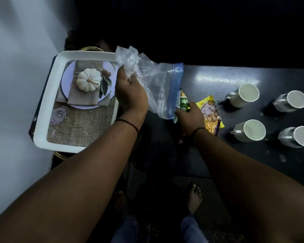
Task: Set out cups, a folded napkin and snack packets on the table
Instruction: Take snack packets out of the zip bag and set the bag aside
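My left hand (130,92) grips the bunched bottom end of a clear zip bag (158,81) with a blue seal strip, holding it up above the dark table (218,78). At the bag's mouth my right hand (189,118) holds a green snack packet (183,102). A yellow snack packet (211,113) lies flat on the table just right of that hand. Several white cups stand to the right, among them a near-left cup (249,130) and a far-left cup (244,95). No napkin is visible.
A white tray (42,109) with a printed picture of a pumpkin, plate and burlap stands at the table's left end, next to a pale wall. My bare foot (195,195) and trouser legs show on the dark floor below the table's front edge.
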